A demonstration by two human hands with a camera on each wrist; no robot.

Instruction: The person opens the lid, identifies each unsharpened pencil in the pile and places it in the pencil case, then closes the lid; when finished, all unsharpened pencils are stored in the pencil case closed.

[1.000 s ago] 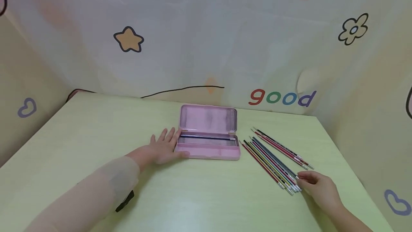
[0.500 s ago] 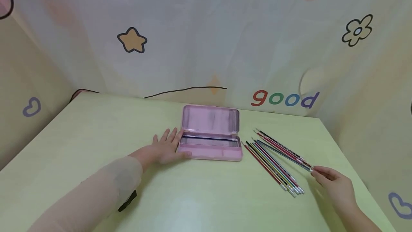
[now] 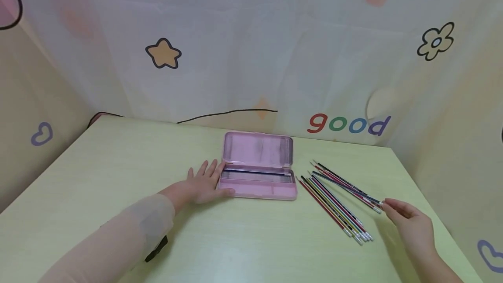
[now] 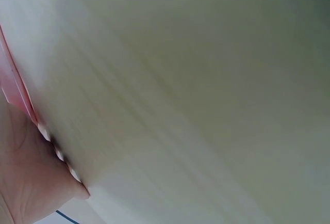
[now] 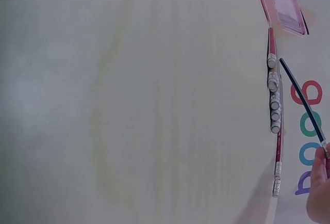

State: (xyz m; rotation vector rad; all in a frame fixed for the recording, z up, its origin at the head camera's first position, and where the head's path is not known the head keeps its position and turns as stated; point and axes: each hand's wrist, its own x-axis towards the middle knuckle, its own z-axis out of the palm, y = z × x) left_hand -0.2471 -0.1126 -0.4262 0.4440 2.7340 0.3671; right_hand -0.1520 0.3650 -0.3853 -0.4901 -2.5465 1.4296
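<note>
A pink pencil case (image 3: pixel 251 190) lies with its lid up in the head view, a dark pencil (image 3: pixel 255 171) along its rear compartment. My left hand (image 3: pixel 202 188) rests spread at the case's left side, thumb at the front corner. In the right wrist view a dark blue pencil (image 5: pixel 301 100) slants above the table, its end pinched by my right hand (image 3: pixel 412 226). It overlaps a small group of red and black pencils (image 3: pixel 334 174) in the head view. Left of these, several striped pencils (image 3: pixel 332 208) lie side by side, eraser ends toward me.
The pale green table (image 3: pixel 243 243) meets a printed cloth backdrop (image 3: pixel 235 64) right behind the case lid. Cloth also closes off both sides. A black strap (image 3: pixel 156 249) shows beneath my left sleeve (image 3: pixel 114 239).
My right hand has drawn the dark blue pencil out of the larger bunch and carried it right, over the smaller group. My left hand stays at the case.
</note>
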